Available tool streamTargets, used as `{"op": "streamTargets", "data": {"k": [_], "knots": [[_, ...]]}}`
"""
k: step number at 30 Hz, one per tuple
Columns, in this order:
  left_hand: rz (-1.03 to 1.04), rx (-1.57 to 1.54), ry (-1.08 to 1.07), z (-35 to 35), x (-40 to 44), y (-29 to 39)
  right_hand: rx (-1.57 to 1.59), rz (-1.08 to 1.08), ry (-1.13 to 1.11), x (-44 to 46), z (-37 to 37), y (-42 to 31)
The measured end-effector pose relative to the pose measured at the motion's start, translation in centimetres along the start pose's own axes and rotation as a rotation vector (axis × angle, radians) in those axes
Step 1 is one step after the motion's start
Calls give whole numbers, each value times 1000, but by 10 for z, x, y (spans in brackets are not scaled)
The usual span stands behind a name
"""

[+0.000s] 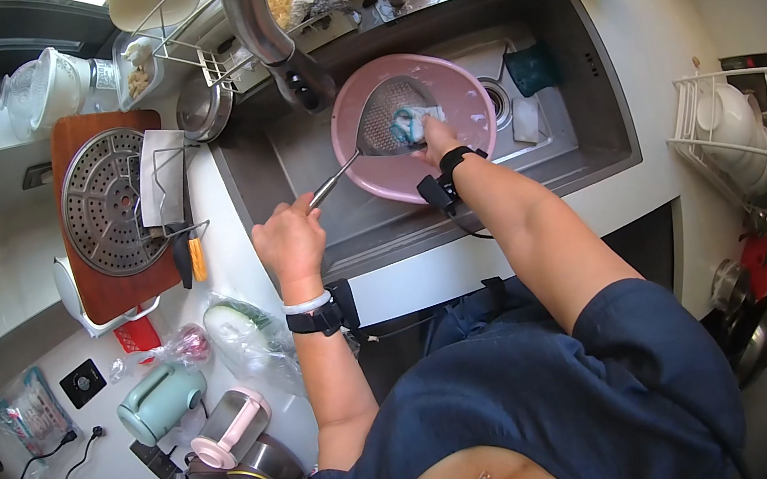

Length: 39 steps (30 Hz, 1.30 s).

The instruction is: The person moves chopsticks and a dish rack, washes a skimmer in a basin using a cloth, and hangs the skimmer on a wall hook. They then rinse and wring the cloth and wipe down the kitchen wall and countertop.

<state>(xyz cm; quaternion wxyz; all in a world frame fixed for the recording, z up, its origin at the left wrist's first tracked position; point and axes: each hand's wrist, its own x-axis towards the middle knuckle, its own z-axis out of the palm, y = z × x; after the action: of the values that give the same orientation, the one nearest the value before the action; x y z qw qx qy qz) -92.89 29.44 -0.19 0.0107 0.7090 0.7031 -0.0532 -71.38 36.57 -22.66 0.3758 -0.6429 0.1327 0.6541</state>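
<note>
My left hand point(289, 243) is closed around the metal handle of a large perforated skimmer point(385, 108). The skimmer's bowl is over the pink basin point(374, 180), which stands in the sink point(289, 159). In my right hand point(439, 141) is a bunched blue-and-white cloth point(406, 125), pressed against the inside of the skimmer's bowl. Part of the cloth is hidden by my fingers. White suds cling to the basin's wall. Above the sink, the faucet point(301, 81) hangs just left of the basin.
Right of the basin are the drain point(495, 104), a dark green scrubber or cup point(533, 69) and a pale pad point(527, 119). A wooden board point(92, 288) with a steamer plate point(116, 203) stands left. A dish rack point(691, 137) is at the right, and a kettle point(162, 402) lower left.
</note>
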Motion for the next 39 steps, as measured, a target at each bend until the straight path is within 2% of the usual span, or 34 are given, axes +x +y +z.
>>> {"op": "streamTargets", "data": {"k": [1,3,4,8,10,11,13,14,15,17,19,23,25,26,29,31,33,34,35,37,38,39], "knots": [[1,0,0,1,0,2,1,0,1,-6,3,4],[-5,20,-38,3,-2,6,258,104,-53,-12,8,10],[-3,19,-39,7,-3,9,339,129,-152,-9,9,18],[5,30,-45,18,-5,22,515,176,-241,-26,31,34],[-1,39,-43,21,-9,22,638,309,-354,-16,36,43],[-16,19,-33,22,-11,21,639,309,-355,-9,36,43],[-33,-2,-26,23,-16,19,401,156,-413,-6,32,39],[-42,-45,-21,22,-19,15,229,149,-463,-7,22,29],[-49,-88,-12,22,-21,12,228,152,-467,-9,22,22],[-60,-109,5,24,-24,13,222,97,-275,-4,23,5],[-68,-137,21,24,-24,13,212,46,-312,21,14,-5],[-42,-143,79,12,-24,3,-158,-392,-246,18,-3,-44],[-15,-135,94,7,-25,-3,-725,-871,-83,56,-14,-64],[1,-142,105,6,-25,-4,-681,-1004,-239,44,-18,-73],[7,-196,129,10,-22,-5,-704,-1075,-110,6,-8,-88],[-2,-243,139,11,-21,0,-589,-1064,-85,14,-6,-70],[10,-203,138,9,-13,10,-372,-1019,390,-1,6,-44],[16,-203,141,10,-11,12,-188,-668,431,-3,14,-31],[22,-168,107,13,-11,12,-184,-665,434,-5,15,-19],[31,-130,70,22,-11,14,257,-169,197,-8,16,-1],[22,-132,38,27,-13,15,259,-166,200,-7,19,8],[13,-133,4,33,-15,16,377,-101,-14,-4,21,18]]}}
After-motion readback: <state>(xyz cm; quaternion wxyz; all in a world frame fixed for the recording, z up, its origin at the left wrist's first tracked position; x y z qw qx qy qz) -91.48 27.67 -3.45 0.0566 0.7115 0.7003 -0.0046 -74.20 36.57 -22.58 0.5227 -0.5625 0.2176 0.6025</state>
